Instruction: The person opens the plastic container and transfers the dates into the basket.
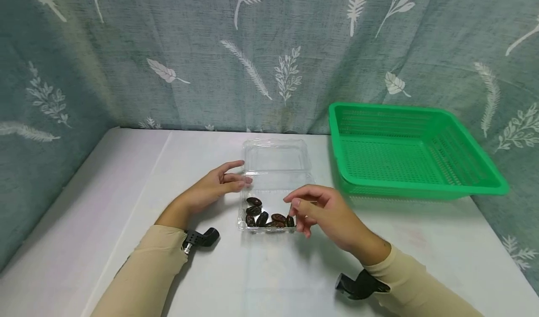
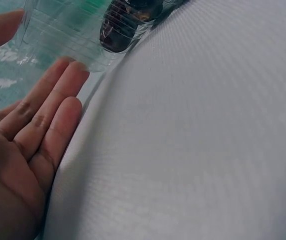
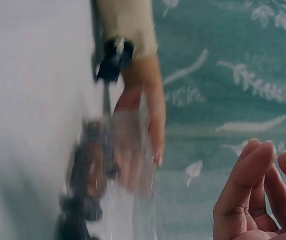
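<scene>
Left hand: the left hand [image 1: 212, 186] is resting on the tabletop [image 1: 294, 270] with its fingers straight and close together, the fingertips touching the left side of the clear plastic box [image 1: 273, 186]; it is gripping nothing.
Right hand: the right hand [image 1: 324, 211] is hovering over the right front corner of the box, its fingers loosely curled and slightly apart, holding nothing; the wrist view is showing the curled fingers [image 3: 245, 192] with nothing between them.
Box: the box is lying open near the middle of the tabletop, between the two hands, with its lid [image 1: 274, 155] lying flat on the far side.
Dates: the dark dates [image 1: 267, 214] are sitting in the near half of the box, clustered along its front wall.
Basket: the green basket [image 1: 421, 186] is standing to the right of the box, near the curtain [image 1: 210, 50].
Sleeves: beige sleeves [image 1: 143, 270] are covering both forearms.
</scene>
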`<state>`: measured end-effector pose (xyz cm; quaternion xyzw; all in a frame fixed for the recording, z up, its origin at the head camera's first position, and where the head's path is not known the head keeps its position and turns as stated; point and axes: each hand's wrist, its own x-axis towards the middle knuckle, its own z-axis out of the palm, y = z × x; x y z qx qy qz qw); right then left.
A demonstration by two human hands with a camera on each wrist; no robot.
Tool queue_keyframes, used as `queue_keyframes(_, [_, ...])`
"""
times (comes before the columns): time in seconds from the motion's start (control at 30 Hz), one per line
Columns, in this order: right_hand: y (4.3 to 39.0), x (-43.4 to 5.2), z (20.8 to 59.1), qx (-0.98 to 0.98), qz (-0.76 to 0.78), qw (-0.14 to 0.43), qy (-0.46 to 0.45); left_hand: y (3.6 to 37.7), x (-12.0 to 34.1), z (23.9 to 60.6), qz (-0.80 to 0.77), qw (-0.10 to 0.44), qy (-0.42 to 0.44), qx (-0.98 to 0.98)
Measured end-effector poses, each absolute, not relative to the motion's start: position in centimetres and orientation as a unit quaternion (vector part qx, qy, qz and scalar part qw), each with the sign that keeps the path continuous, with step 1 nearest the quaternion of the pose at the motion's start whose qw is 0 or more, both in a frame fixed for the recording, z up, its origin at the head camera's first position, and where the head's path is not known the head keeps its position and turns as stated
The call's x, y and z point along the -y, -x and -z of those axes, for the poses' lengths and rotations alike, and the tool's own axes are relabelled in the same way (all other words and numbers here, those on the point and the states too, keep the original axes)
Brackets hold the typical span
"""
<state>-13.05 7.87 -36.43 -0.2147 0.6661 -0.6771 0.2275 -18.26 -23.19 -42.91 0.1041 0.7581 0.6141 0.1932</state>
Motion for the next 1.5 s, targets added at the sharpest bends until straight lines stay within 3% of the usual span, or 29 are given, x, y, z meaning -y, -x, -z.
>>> queue_keyframes(0.2, [15.4, -7.5, 36.5, -0.729, 0.620, 0.183, 0.224, 18.5, 23.0, 43.0, -0.619, 0.196, -0.100, -0.754])
queue_keyframes(0.4, [16.9, -6.4, 36.3, -0.773, 0.558, 0.191, 0.235, 18.3, 23.1, 43.1, -0.622, 0.196, -0.099, -0.751])
queue_keyframes(0.9, [17.8, -5.8, 39.0, -0.801, 0.435, 0.141, 0.386, 18.3, 23.1, 43.3, -0.620, 0.193, -0.090, -0.755])
queue_keyframes(1.5, [18.0, -5.4, 39.8, -0.832, 0.357, 0.168, 0.389, 18.3, 23.2, 43.0, -0.612, 0.192, -0.104, -0.760])
